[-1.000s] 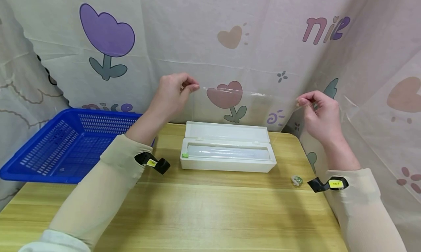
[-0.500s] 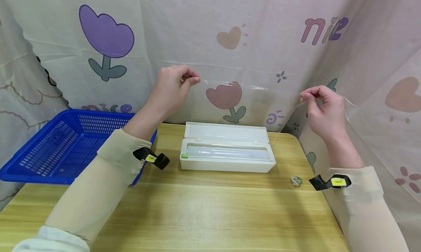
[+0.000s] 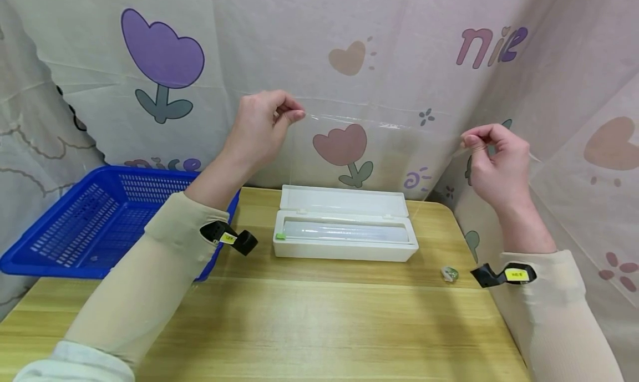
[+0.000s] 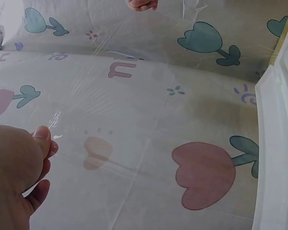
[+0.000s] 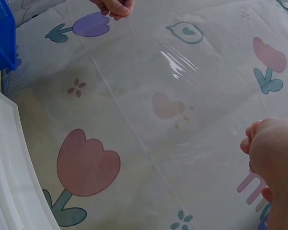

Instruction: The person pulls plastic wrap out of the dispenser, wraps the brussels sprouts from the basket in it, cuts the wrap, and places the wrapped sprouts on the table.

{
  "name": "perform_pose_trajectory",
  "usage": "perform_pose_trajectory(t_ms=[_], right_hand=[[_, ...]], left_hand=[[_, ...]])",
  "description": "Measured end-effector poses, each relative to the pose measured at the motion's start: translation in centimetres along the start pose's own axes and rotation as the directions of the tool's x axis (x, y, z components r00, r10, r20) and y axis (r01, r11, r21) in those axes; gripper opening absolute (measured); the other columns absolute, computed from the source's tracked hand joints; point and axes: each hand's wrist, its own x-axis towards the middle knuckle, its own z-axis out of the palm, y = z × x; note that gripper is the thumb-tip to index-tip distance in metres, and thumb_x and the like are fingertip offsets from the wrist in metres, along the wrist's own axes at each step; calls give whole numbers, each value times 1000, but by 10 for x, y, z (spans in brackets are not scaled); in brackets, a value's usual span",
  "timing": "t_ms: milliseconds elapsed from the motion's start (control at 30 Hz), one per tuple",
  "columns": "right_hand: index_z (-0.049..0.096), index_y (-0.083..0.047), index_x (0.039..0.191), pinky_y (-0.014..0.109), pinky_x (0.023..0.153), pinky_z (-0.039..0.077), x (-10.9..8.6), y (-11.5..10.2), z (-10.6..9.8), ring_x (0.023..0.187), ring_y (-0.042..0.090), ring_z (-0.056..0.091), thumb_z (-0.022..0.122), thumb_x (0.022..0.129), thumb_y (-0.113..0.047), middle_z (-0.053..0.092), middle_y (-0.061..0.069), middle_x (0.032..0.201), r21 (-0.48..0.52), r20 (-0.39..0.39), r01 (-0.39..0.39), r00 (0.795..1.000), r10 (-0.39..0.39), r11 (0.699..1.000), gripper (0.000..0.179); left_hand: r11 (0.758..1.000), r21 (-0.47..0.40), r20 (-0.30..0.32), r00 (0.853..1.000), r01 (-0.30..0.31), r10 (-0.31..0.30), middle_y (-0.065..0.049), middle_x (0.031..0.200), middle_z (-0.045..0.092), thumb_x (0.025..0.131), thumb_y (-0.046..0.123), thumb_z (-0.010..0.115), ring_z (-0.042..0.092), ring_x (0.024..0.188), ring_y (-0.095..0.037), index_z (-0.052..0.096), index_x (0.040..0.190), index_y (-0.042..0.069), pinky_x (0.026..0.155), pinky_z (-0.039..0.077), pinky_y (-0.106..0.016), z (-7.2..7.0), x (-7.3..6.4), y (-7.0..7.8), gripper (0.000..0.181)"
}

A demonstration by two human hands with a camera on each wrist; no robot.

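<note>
A sheet of clear cling film hangs stretched in the air, seen mainly by its shiny streaks. My left hand pinches one corner between thumb and fingers. At the other end my right hand pinches the film too. Below them on the table stands a white cling film dispenser box, its lid raised at the back. Inside lies a film roll, and a green slider sits at the box's left end. Glints on the film show in the right wrist view.
A blue plastic basket stands at the left of the wooden table. Right of the box lies a small crumpled clear-and-green scrap. A printed curtain hangs right behind the table and along the right side.
Both hands have risen with the film between them. The right hand has also shifted a little to the right. The box, basket and scrap stay put.
</note>
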Motion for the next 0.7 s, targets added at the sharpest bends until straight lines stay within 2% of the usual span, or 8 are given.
perform_pose_trajectory(t_ms=[200,300,400,500,600,700], right_hand=[[71,9,97,18,66,41,-7,-4,-6,82,5,60,64,104,-1,67,-12,88,34,5,3,1000,-3,999,13],[71,9,93,18,71,41,-17,-4,-12,81,3,60,66,101,4,70,-11,86,64,5,52,999,-52,997,11],[70,13,90,17,76,44,-30,-4,-22,81,3,61,66,97,13,71,-12,85,122,29,107,993,-112,987,8],[68,16,91,18,80,46,-45,-7,-35,81,6,60,63,94,22,70,-12,87,172,93,147,982,-165,974,8],[68,16,91,19,85,48,-59,-10,-47,84,10,61,61,91,26,70,-5,89,203,153,192,962,-225,960,13],[68,13,90,20,88,48,-71,-12,-59,87,10,63,63,93,23,70,4,91,224,195,242,938,-287,944,12]], left_hand=[[1000,4,21,1000,0,0,-9,96,75,102,16,72,60,85,-22,77,104,1,75,47,-33,-4,-6,7,16],[999,22,51,998,-27,26,-8,96,75,103,17,71,60,86,-22,77,103,3,75,47,-34,-9,-16,14,16],[997,35,89,993,-75,72,-6,93,74,103,16,71,60,88,-23,77,101,4,77,47,-37,-16,-30,23,14],[992,30,123,985,-126,121,-3,90,72,102,13,72,59,87,-21,76,98,6,77,47,-37,-25,-48,33,9],[988,5,149,977,-154,151,1,90,71,100,11,74,59,85,-17,76,97,9,73,48,-35,-31,-68,41,5],[987,-35,173,972,-155,158,5,90,71,99,8,75,59,84,-12,76,97,11,68,48,-31,-36,-87,47,4]])
